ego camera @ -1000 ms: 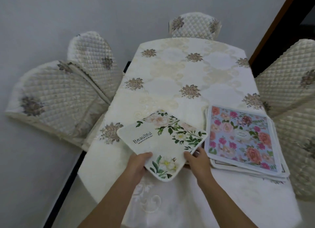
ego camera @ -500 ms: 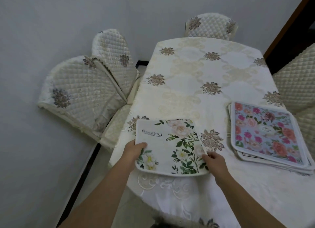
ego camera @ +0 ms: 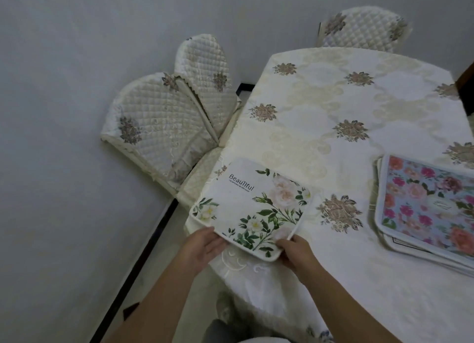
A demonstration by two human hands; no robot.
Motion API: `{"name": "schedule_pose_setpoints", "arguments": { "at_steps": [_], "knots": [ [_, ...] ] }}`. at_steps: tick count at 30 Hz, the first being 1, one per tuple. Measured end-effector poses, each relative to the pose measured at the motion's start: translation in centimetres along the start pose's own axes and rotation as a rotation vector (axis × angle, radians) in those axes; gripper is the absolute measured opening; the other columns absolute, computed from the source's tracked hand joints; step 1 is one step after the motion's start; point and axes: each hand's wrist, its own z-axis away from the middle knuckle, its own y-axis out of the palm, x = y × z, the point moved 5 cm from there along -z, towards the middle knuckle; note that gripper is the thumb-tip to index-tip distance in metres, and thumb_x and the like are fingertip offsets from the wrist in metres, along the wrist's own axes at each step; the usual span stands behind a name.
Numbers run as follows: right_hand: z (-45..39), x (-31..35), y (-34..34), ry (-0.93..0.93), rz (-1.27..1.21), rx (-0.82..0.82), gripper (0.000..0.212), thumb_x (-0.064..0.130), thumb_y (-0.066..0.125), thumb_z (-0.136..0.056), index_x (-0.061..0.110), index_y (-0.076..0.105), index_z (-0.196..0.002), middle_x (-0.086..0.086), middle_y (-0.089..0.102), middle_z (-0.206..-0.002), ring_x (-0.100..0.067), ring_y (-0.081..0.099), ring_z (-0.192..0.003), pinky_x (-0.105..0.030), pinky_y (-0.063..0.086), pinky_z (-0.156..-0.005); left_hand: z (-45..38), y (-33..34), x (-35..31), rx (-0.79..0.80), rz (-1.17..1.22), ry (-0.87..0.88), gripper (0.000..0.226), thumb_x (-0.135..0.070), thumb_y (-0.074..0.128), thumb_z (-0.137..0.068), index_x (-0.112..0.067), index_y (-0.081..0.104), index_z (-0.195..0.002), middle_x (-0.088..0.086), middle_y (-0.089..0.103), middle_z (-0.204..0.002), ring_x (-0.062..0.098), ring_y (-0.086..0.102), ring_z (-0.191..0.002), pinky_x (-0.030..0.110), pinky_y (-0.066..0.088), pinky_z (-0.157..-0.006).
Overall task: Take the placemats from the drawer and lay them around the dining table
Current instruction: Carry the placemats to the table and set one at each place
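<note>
A white placemat (ego camera: 252,205) printed with green leaves, pale flowers and the word "Beautiful" lies near the left edge of the dining table (ego camera: 333,127), in front of the near left chair. My left hand (ego camera: 205,245) grips its near left edge. My right hand (ego camera: 295,247) pinches its near right corner. A stack of several more placemats (ego camera: 425,204), the top one blue with pink roses, sits on the table at the right.
The table wears a cream embroidered cloth. Two quilted cream chairs (ego camera: 164,122) stand pushed together on the left by the grey wall, and another chair (ego camera: 364,29) stands at the far end.
Both hands have carried the white placemat from the table's middle leftwards to the left edge and turned it. My view has swung left, so the stack now sits at the right border.
</note>
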Motion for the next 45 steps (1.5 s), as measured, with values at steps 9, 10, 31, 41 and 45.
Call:
{"name": "schedule_pose_setpoints", "arguments": {
  "at_steps": [9,10,31,41,45],
  "knots": [
    [-0.7,1.4,8.5,-0.088,-0.003,0.039,0.032,0.002,0.071,-0.080,0.006,0.066,-0.111,-0.012,0.075,-0.099,-0.030,0.072,-0.089,-0.049,0.058,-0.083,-3.1,0.3,-5.4,0.064,-0.002,0.080,0.024,0.004,0.056,-0.093,-0.005,0.059,-0.116,0.019,0.069,-0.110,0.035,0.068,-0.097,0.045,0.060,-0.067],
    [-0.9,1.6,9.7,-0.090,-0.031,0.028,0.031,0.002,0.071,-0.081,0.006,0.066,-0.111,-0.012,0.075,-0.099,-0.030,0.073,-0.089,-0.048,0.058,-0.083,-4.1,0.2,-6.3,0.064,-0.043,0.110,0.027,0.007,0.057,-0.092,-0.008,0.060,-0.113,0.017,0.069,-0.110,0.035,0.068,-0.097,0.049,0.059,-0.074],
    [-2.1,7.1,11.2,-0.156,-0.487,-0.504,0.010,0.000,0.061,-0.089,-0.001,0.061,-0.099,-0.018,0.065,-0.091,-0.028,0.064,-0.072,-0.034,0.060,-0.060,-10.4,1.9,-22.2,0.330,-0.665,0.404,0.034,0.002,0.050,-0.095,-0.027,0.059,-0.109,0.001,0.069,-0.102,0.017,0.070,-0.087,0.033,0.059,-0.069],
    [-3.2,9.8,7.8,-0.314,-0.343,-0.705,0.018,-0.003,0.060,-0.089,-0.001,0.061,-0.107,-0.019,0.067,-0.091,-0.036,0.068,-0.077,-0.044,0.058,-0.068,-11.9,7.2,-23.3,0.427,-0.727,0.457,0.035,0.004,0.053,-0.094,-0.016,0.060,-0.122,0.005,0.068,-0.108,0.019,0.069,-0.091,0.038,0.060,-0.078],
    [-3.2,10.9,7.3,-0.320,-0.372,-0.803,0.016,-0.005,0.059,-0.090,0.000,0.060,-0.105,-0.019,0.065,-0.089,-0.037,0.065,-0.075,-0.046,0.058,-0.070,-13.9,9.7,-23.8,0.459,-0.736,0.479,0.028,0.003,0.057,-0.092,-0.015,0.063,-0.113,0.009,0.072,-0.106,0.024,0.071,-0.090,0.041,0.061,-0.075]
  ]
}}
